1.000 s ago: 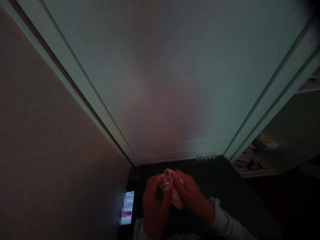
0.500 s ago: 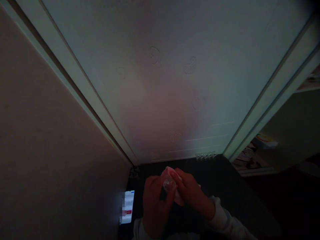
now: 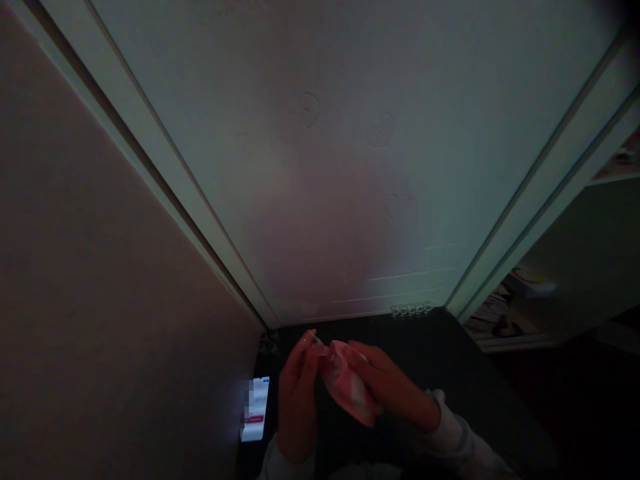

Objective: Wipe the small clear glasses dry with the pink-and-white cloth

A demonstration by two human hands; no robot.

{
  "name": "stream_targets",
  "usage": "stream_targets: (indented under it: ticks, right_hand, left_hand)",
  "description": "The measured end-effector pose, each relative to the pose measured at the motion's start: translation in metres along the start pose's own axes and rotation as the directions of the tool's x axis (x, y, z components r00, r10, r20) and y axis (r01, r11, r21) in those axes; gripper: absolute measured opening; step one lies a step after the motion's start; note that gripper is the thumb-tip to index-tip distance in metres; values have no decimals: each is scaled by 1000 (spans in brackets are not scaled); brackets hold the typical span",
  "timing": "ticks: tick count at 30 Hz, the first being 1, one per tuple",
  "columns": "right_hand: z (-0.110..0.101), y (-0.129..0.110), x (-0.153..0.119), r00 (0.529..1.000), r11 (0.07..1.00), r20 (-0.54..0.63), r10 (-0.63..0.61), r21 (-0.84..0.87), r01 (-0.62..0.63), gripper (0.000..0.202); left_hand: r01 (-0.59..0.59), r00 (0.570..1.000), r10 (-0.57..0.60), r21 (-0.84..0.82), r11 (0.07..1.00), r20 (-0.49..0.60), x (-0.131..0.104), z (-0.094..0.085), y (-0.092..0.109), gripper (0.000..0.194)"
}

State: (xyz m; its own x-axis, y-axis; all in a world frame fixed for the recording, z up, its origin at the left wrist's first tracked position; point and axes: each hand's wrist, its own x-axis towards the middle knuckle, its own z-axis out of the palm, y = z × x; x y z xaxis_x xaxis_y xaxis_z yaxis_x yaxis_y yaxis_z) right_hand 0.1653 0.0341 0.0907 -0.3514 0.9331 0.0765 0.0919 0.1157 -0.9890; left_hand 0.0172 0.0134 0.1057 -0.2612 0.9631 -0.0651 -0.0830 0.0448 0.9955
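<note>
Over a dark tabletop (image 3: 450,380), my left hand (image 3: 299,393) pinches a small clear object (image 3: 317,343) between thumb and fingers. My right hand (image 3: 393,383) is closed around a pink and white cloth (image 3: 350,387), which hangs toward the lower right. The clear object's right end meets the cloth's upper left edge. Dim light hides the exact shape of the clear object. A lit phone (image 3: 257,408) lies left of my left hand.
A pale panel with heart marks (image 3: 325,167) rises behind the tabletop, and a brown wall (image 3: 125,300) stands left. Small clear items (image 3: 411,311) line the panel's base. Right, a shelf holds a white box (image 3: 533,283).
My left hand has moved a little left with the clear object, which now points sideways. The cloth has spread out and shows more below my right hand.
</note>
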Motion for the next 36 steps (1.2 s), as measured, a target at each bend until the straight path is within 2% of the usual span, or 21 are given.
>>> stream_targets:
  ticks: [4,7,10,14,19,21,29,32,36]
  right_hand:
    - [-5,4,1,993,991,-110,41,131,-27,42]
    - [-8,5,1,966,988,-253,57,152,-19,42]
    - [-6,5,-2,943,986,-328,56,168,0,44]
    - [1,1,-5,957,974,-290,18,223,49,47]
    - [15,-7,-9,994,946,-111,10,322,26,43]
    - [17,-7,-10,996,952,-91,-8,305,36,41]
    - [9,6,-10,959,973,-189,-210,57,225,32]
    - [6,8,-8,957,978,-221,-187,55,203,29]
    - [1,5,-5,913,975,-386,-134,115,191,31]
  left_hand:
    - [-11,1000,11,-59,998,1,0,-3,-4,45]
    - [-5,1000,5,-2,1000,3,-3,-1,-7,41]
    - [-1,998,2,-19,1000,66,-5,3,-8,31]
    - [-84,990,83,4,996,118,-8,9,-5,15]
    - [-201,974,182,136,970,137,-10,13,0,3]
    - [-222,970,200,166,961,141,-10,12,1,4]
    - [-124,967,76,186,975,244,-8,9,0,10]
    - [-112,945,78,92,989,316,-8,8,0,13]
    - [-102,918,124,-79,992,376,-9,6,-5,21]
